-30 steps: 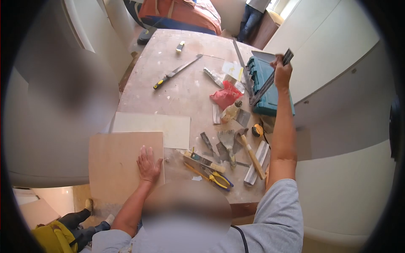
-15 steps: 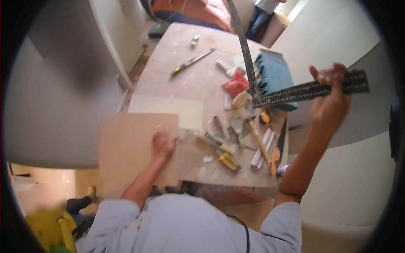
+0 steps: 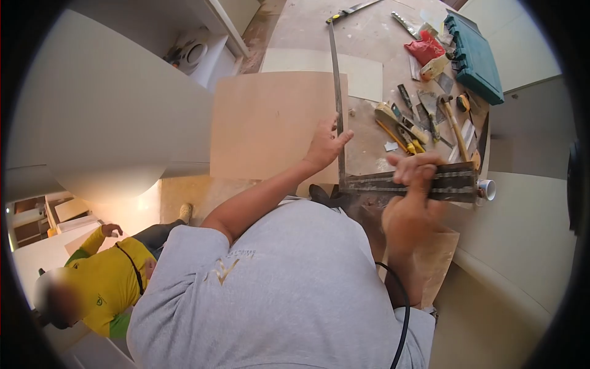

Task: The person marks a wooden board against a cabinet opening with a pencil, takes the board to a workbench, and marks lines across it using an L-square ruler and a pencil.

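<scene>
A carpenter's square (image 3: 337, 74) has its long blade over the plywood board (image 3: 264, 123), near the board's right edge. My left hand (image 3: 324, 146) rests at that edge with fingers and thumb apart, touching the long blade. The square's wide arm points right, close to my body, and my right hand (image 3: 413, 200), blurred by motion, is closed around it. Under the plywood, a pale sheet (image 3: 365, 77) shows at the back and right.
Right of the board on the worktable (image 3: 362, 34) lie a hammer (image 3: 455, 126), scrapers, pliers (image 3: 412, 140) and a pencil (image 3: 391, 136). A teal case (image 3: 476, 58) and red bag (image 3: 424, 47) stand behind. A person in yellow (image 3: 117, 280) is at lower left.
My right hand has brought the square down from the raised position onto the board's right side. My left hand has shifted to that edge and touches the blade. The view has tilted downward.
</scene>
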The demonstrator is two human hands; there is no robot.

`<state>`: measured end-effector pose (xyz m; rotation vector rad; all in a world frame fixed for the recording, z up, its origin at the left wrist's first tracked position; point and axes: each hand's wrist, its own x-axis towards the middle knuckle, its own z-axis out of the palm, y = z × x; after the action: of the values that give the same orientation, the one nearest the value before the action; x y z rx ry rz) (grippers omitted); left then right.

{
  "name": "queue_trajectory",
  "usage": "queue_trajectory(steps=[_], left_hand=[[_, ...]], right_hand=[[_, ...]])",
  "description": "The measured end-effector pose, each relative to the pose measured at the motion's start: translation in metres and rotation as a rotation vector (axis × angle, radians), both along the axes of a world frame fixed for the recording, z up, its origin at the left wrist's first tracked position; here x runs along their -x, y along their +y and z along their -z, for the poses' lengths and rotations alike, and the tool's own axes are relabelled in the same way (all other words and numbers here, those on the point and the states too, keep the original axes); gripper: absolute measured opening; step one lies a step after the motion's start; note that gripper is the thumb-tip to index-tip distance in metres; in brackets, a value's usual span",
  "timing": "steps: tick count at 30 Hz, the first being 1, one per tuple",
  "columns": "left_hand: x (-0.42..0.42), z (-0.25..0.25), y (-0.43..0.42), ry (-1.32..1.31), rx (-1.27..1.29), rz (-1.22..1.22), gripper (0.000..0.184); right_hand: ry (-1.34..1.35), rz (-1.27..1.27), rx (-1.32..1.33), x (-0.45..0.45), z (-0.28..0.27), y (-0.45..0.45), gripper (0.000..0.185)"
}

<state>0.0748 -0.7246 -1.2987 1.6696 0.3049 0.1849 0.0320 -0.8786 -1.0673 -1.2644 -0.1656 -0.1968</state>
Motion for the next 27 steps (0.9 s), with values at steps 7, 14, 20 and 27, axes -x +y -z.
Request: queue_trajectory(steps=[7,14,20,27], left_hand=[[0.029,0.022,0.010,0.097,-0.179,0.120,0.069],[0.023,0.040,0.012,0.117,-0.394,0.109,0.062],[0.024,0.037,0.007,0.136,-0.436,0.084,0.054],[0.013,0.023,0.009,0.333,-0.596,0.186,0.049]], right_hand=[[-0.134,-0.198,0.230,0.050,0.030,0.025,0.008],[-0.196,-0.339,0.299,0.050,0.043,0.016,0.009],[-0.120,-0.382,0.460,0.046,0.049,0.006,0.025],[-0.086,-0.504,0.996,0.044,0.096,-0.016,0.045]])
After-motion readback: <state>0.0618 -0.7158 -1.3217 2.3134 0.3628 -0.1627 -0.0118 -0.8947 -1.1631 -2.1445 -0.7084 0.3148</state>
